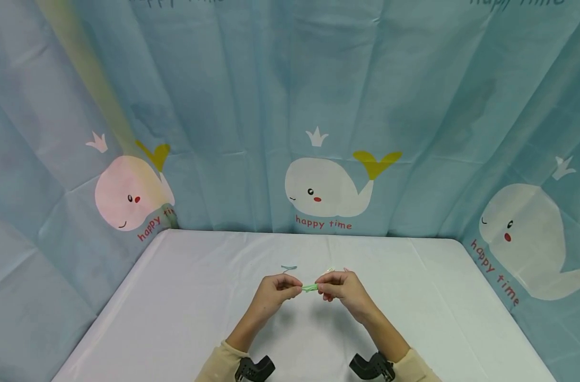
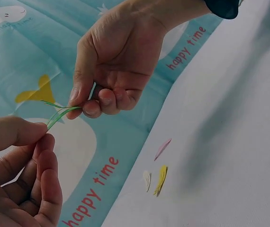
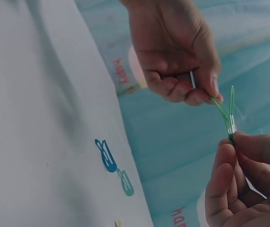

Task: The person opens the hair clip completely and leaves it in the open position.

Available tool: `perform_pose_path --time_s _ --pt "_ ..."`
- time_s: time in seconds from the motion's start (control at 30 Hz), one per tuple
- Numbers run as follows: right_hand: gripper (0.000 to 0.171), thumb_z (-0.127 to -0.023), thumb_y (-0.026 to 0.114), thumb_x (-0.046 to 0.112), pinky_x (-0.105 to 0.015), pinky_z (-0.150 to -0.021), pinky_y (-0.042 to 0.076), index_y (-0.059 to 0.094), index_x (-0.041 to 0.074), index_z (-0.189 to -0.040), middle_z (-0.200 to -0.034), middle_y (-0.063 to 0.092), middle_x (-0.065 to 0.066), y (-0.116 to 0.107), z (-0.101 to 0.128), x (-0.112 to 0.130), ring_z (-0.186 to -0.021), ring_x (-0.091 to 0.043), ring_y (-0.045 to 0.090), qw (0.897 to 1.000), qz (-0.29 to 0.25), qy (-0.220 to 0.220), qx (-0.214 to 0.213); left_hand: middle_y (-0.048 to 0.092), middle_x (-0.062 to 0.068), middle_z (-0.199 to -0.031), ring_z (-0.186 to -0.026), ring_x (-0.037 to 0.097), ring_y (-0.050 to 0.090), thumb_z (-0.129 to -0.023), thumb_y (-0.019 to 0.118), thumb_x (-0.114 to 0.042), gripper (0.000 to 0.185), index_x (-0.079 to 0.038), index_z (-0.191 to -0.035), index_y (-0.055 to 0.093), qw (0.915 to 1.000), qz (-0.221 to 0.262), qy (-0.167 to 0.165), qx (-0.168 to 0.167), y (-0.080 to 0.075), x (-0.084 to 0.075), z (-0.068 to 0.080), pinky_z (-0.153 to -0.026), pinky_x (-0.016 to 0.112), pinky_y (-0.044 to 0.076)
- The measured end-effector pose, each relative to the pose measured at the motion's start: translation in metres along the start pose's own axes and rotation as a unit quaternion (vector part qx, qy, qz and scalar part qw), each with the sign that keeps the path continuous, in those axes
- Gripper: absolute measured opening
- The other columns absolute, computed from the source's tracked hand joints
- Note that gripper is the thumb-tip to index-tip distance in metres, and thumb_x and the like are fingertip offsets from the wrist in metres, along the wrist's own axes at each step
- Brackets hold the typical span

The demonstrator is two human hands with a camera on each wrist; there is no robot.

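Note:
A green snap hair clip is held in the air above the white table, between both hands. My left hand pinches one end of it with thumb and fingertips, and my right hand pinches the other end. In the left wrist view the green clip spans from the left hand at the bottom left to the right hand above. The right wrist view shows the green clip sprung open, its two prongs apart, between the right hand and the left hand.
More hair clips lie on the table beyond the hands: a blue one, a teal one, a pink one, a white one and a yellow one. A blue whale-print curtain hangs around the table.

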State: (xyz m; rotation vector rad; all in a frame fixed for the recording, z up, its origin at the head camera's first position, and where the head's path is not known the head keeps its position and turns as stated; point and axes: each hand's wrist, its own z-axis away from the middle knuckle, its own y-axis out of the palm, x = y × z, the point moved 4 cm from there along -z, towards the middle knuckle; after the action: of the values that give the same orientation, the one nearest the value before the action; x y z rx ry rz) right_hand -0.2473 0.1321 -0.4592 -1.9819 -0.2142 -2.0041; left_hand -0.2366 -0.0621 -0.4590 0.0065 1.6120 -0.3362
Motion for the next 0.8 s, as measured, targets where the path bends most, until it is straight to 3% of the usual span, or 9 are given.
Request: perform_pose_path --time_s 0.43,0.7,0.8 --pt "0.021 -0.088 0.070 0.010 -0.023 -0.063 0.051 0.071 -0.008 -0.098 -0.076 0.067 -0.002 0.007 -0.013 -0.016 -0.065 -0.011 0.060 0.999 0.039 -0.002 0.003 0.070 0.009 -0.082 -0.069 0.009 0.055 -0.085 0.073 -0.012 0.013 -0.001 -0.090 0.072 0.9978 -0.066 0.005 0.010 -0.005 0.017 -0.008 -0.062 0.022 0.044" --pt "0.014 -0.086 0.070 0.008 -0.022 -0.059 0.051 0.073 -0.006 -0.091 -0.074 0.070 -0.008 0.021 -0.027 -0.030 -0.061 -0.009 0.059 0.997 0.080 -0.009 0.009 0.070 0.004 -0.077 -0.068 0.006 0.056 -0.083 0.071 -0.009 0.007 -0.002 -0.086 0.072 0.9884 -0.152 -0.006 0.011 -0.013 0.027 -0.012 -0.062 0.023 0.046" --pt "0.012 -0.085 0.071 0.007 -0.023 -0.058 0.050 0.073 -0.004 -0.089 -0.072 0.069 -0.007 0.026 -0.032 -0.035 -0.060 -0.008 0.058 0.995 0.099 -0.009 0.019 0.069 0.003 -0.076 -0.067 0.007 0.055 -0.083 0.070 -0.009 0.006 -0.004 -0.084 0.071 0.9837 -0.177 -0.025 0.017 -0.016 0.032 -0.013 -0.061 0.024 0.045"
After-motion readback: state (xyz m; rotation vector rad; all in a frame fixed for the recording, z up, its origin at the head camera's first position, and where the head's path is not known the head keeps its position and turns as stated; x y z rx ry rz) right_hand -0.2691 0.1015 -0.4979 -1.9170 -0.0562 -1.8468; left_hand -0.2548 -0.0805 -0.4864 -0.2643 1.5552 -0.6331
